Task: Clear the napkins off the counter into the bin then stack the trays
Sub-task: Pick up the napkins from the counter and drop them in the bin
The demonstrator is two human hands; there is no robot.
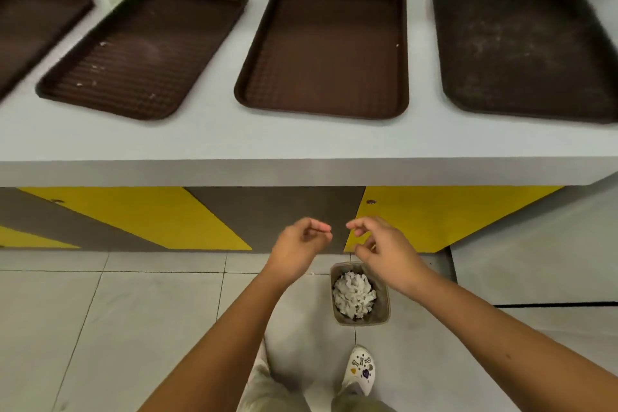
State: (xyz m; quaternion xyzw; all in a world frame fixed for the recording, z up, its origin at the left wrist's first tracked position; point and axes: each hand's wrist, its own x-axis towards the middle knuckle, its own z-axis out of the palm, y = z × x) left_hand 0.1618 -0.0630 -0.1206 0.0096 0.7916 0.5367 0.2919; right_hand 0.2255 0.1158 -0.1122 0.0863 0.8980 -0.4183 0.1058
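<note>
At the left edge of my view, the far-left tray (33, 33) is cut off, so I see only part of it. The right tray (525, 47) is cut off at its near right corner too. Both look blurry. Between them lie the second tray (143, 50), with a few small white crumbs on it, and the middle tray (327, 50). All four brown trays lie flat and apart on the grey counter (301, 140), none stacked.

Down on the floor tiles stands the small bin (384, 306). It is full of crumpled white napkins (354, 294). My right hand (381, 251) hides the bin's far right corner.

My left hand (299, 246) hangs just beside the right one, in front of the cupboard doors. Both have loosely curled fingers and hold nothing. A white shoe (361, 368) stands near the bin.
</note>
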